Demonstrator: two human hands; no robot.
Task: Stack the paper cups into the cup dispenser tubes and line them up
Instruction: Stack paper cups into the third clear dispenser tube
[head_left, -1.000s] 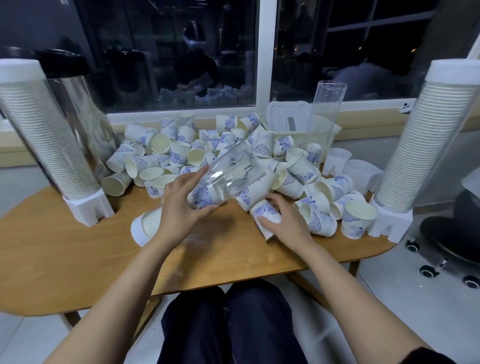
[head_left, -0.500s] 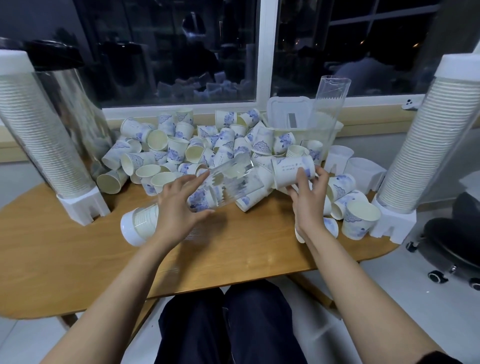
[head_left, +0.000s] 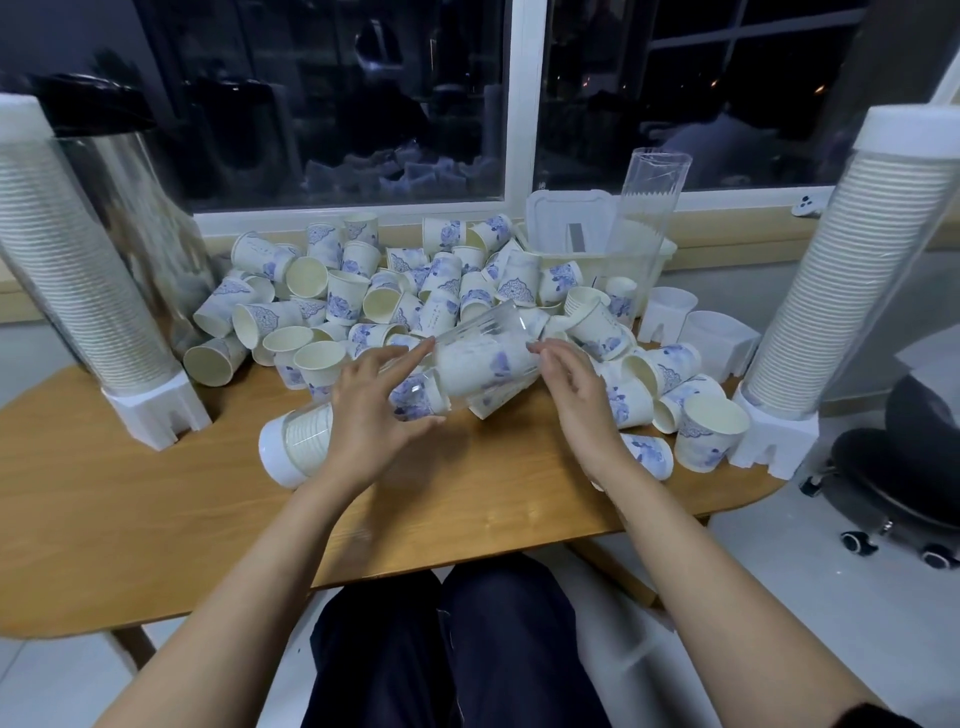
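- tube (head_left: 421, 397): cap end on the surface (head_left: 156, 519), left grip (head_left: 371, 410) clasping its middle.
- right grip (head_left: 576, 395) touches a cup (head_left: 485, 364) in the mouth; pinching or pushing, can't tell.
- best to steady the tube and slide the cup straight along it so it nests squarely.
- long axis slants: cap low-left, mouth raised up-right toward the pile (head_left: 405, 291).

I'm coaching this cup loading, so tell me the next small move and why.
Probably push the cup deeper with the right hand until it nests in the stack. It sits just inside the open end of the tilted tube the left hand holds, its printed wall fully showing, not yet nested.
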